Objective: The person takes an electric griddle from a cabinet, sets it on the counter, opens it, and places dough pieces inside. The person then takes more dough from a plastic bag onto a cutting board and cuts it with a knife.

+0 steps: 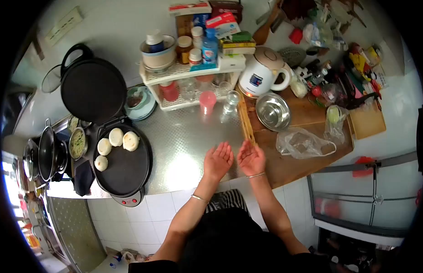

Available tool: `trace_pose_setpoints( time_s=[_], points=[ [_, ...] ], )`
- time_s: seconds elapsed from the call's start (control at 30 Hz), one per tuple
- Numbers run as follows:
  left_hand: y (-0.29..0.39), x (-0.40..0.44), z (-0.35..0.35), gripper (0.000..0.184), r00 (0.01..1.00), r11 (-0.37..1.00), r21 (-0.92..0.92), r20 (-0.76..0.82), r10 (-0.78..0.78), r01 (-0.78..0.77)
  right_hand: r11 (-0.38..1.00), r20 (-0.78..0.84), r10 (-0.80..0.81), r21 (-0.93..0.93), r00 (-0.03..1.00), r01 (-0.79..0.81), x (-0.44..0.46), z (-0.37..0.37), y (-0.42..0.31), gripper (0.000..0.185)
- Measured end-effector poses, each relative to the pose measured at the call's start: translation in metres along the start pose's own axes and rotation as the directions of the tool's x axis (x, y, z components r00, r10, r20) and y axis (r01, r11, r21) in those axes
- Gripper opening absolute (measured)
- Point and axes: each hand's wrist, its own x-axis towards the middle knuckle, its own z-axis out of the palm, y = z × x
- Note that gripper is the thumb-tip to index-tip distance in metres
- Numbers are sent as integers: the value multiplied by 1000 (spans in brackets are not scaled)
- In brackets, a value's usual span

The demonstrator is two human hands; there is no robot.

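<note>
Palm up and empty, my left hand (218,160) is over the front of the metal counter (179,141), its fingers extended. My right hand (251,158), also palm up with nothing in it, is close beside it near the left edge of the wooden board (284,170). The two hands are apart, and each wrist wears a bangle. Left of them, an open electric griddle (122,170) holds several round pale cakes (130,141) on its black plate. Its round black lid (93,91) stands raised behind.
A white shelf (175,75) with bottles and boxes stands at the back, with a pink cup (207,102) and a glass (231,102) before it. Right are a white kettle (257,75), a steel bowl (272,112) and a plastic bag (302,143). A bowl of shredded food (77,143) sits left.
</note>
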Motion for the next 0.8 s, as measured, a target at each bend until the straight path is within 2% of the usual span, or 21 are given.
trace_pose_setpoints(
  time_s=[0.03, 0.1, 0.17, 0.33, 0.47, 0.57, 0.63, 0.7, 0.73, 0.77, 0.8],
  points=[
    [-10, 8, 1, 35, 1000, 1000, 7, -17, -14, 14, 1000, -13, -14, 13, 1000, 15, -8, -4, -13, 32],
    [-24, 26, 10, 33, 995, 992, 102, 45, -85, 80, 993, -13, -111, 33, 994, 111, -15, -7, -42, 33],
    [-39, 37, 16, 32, 994, 992, 74, 11, -107, 106, 988, -62, -145, 38, 988, 147, -19, -14, -58, 32],
    [-84, 66, 17, 31, 994, 983, 171, -100, -44, 61, 992, -110, -123, -30, 986, 121, -24, -24, -100, 29],
    [-142, 101, 0, 34, 997, 960, 276, -69, -24, 42, 984, -40, -137, -117, 990, 132, -35, -32, -176, 31],
    [-189, 131, 0, 41, 995, 924, 380, -100, 5, 33, 974, -1, -203, -102, 979, 201, -52, -26, -250, 32],
    [-222, 143, 5, 52, 989, 871, 492, -123, 87, -15, 970, 30, -212, -113, 977, 214, -56, -37, -290, 33],
    [-247, 152, 3, 57, 983, 846, 532, -125, 135, -48, 941, -93, -240, -265, 966, 209, -62, -47, -315, 35],
    [-254, 155, 3, 57, 994, 800, 600, -92, 62, 6, 947, -235, -193, -300, 953, 118, -63, -48, -320, 36],
    [-261, 159, 5, 56, 998, 744, 666, -56, -14, 48, 946, -234, -180, -308, 955, 102, -62, -49, -319, 36],
    [-269, 164, 3, 56, 999, 752, 658, -44, -2, 30, 941, -373, -153, -339, 915, 19, -60, -54, -316, 38]
  ],
)
